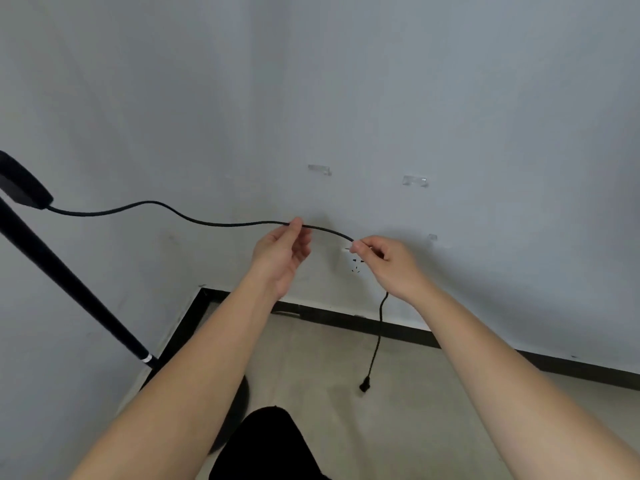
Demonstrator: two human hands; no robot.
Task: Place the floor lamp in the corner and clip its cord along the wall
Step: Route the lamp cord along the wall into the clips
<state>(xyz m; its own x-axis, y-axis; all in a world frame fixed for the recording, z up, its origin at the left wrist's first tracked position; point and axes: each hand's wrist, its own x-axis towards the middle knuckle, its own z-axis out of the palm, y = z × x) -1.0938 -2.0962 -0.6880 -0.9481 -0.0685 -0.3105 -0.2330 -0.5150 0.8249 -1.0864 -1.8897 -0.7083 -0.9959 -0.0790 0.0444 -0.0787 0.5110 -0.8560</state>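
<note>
Lamp (72, 285) stands in the corner, so placement looks done. Left hand (282, 254) and right hand (384, 261) each hold a pinch grip on the cord (214, 222), below two empty wall clips (319, 170); clipping remains.

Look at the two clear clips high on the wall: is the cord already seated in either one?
No. The cord hangs between both hands, below the empty clips.
</note>
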